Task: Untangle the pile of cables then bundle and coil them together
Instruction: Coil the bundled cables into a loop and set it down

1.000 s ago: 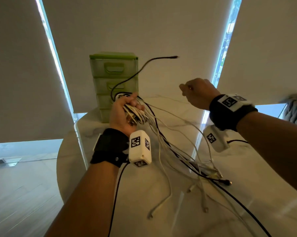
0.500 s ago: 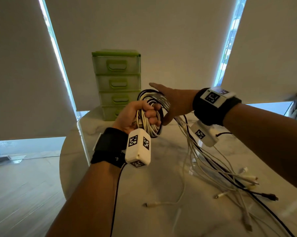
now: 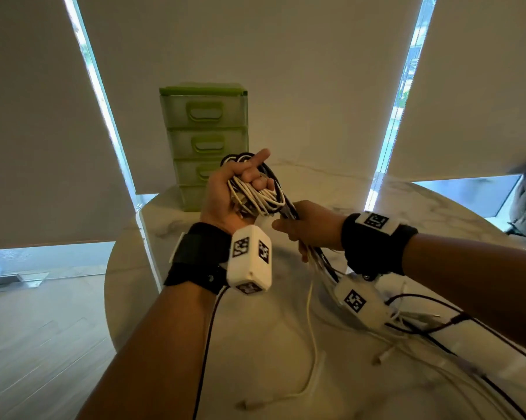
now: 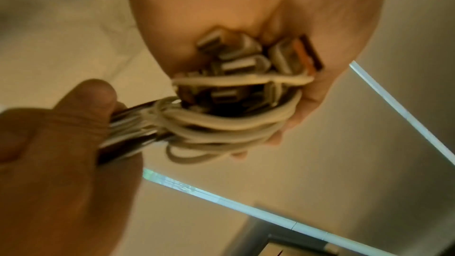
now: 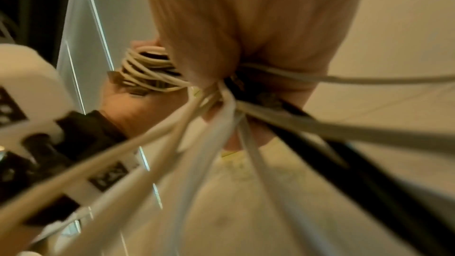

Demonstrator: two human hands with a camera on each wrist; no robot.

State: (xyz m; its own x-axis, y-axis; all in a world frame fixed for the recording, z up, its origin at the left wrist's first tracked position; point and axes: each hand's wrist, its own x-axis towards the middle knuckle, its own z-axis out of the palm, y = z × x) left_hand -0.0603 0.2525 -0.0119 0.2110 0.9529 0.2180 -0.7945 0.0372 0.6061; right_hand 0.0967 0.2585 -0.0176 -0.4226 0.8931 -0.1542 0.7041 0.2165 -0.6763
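Marble-look round table (image 3: 195,344) sits before pale roller blinds (image 3: 255,56) w/ bright window strips between them; wood floor (image 3: 43,344) to the left. Green 4-drawer organiser (image 3: 205,128) stands at the table's far edge. Left hand (image 3: 225,201) is raised above the table just in front of the drawers, palm up, fingers curled round a coil of cables (image 3: 255,198), mostly white w/ black loops at the back, index finger sticking out straight; left wrist view shows several USB plugs (image 4: 246,59) bunched against the palm inside the coil. Right hand (image 3: 313,228), close beside it, fingers closed round the bundle of strands (image 5: 221,120) leaving the coil. Loose cable tails (image 3: 407,334), white & black, trail from that fist down onto the table's right side, ends spread toward the near-right edge; one white tail (image 3: 310,359) runs to the near edge.
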